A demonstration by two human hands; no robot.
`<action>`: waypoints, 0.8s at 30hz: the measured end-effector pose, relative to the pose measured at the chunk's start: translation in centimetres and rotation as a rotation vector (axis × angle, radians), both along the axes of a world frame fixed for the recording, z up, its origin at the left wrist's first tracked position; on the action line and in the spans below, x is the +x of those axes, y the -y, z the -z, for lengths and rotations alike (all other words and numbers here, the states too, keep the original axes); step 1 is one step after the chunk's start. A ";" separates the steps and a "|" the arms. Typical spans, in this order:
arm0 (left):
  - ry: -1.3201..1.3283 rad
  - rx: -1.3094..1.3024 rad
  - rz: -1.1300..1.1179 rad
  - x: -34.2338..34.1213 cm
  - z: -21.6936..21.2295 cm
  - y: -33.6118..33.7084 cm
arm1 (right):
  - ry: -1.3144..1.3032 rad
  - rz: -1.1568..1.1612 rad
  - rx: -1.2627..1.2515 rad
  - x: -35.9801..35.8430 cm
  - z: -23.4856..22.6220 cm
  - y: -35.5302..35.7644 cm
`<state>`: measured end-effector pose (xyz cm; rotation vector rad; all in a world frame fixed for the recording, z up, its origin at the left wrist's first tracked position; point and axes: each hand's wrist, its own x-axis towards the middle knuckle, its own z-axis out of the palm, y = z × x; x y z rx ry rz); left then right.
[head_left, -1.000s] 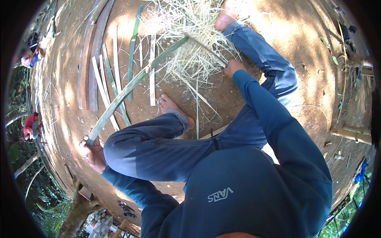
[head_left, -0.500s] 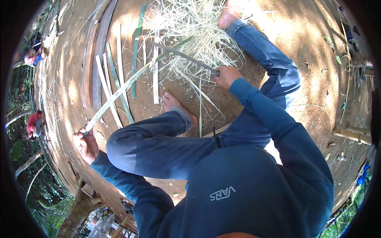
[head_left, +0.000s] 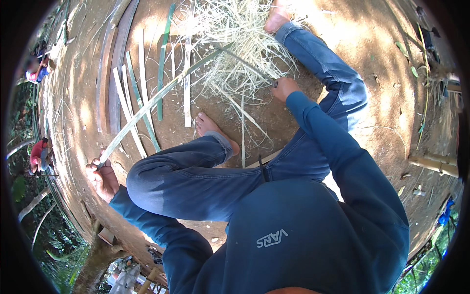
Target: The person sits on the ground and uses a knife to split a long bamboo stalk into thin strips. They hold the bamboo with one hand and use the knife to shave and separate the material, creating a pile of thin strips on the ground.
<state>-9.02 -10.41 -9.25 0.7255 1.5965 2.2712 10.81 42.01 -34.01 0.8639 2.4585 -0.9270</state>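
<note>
A long, pale green bamboo strip (head_left: pixel 142 113) slants from lower left up to the straw-like pile. Its near end sits in my left hand (head_left: pixel 103 182), thumb and fingers pinched on it, out beside my bent left knee. My right hand (head_left: pixel 285 89) is closed round the handle of a long, thin, dark-bladed knife (head_left: pixel 252 65). The blade points up and left, its tip end at the strip's far end; whether they touch I cannot tell. Beneath both lies a heap of pale shavings (head_left: pixel 240 29), between my bare feet.
Several cut strips, white (head_left: pixel 188 93) and green (head_left: pixel 163 68), lie on the dirt left of the shavings. Longer dark planks (head_left: pixel 117 83) lie beyond them. Two people (head_left: pixel 39 154) are at the far left edge. A bamboo pole (head_left: pixel 433 165) lies at the right.
My right hand has moved slightly up and right, drawing the knife along the strip toward its far end. My left hand keeps its hold on the strip. The whole view has shifted a little.
</note>
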 end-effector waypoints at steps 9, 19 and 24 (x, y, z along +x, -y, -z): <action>0.040 -0.013 -0.020 -0.8 -1.2 -0.4 | 0.043 0.091 0.012 -0.5 1.6 -1.2; 0.061 0.015 -0.176 0.0 -2.5 -3.1 | -0.269 -0.138 -0.075 -0.2 -3.4 5.2; 0.047 -0.014 -0.161 -0.2 -2.2 -3.0 | -0.227 -0.108 -0.047 -2.1 -4.0 4.0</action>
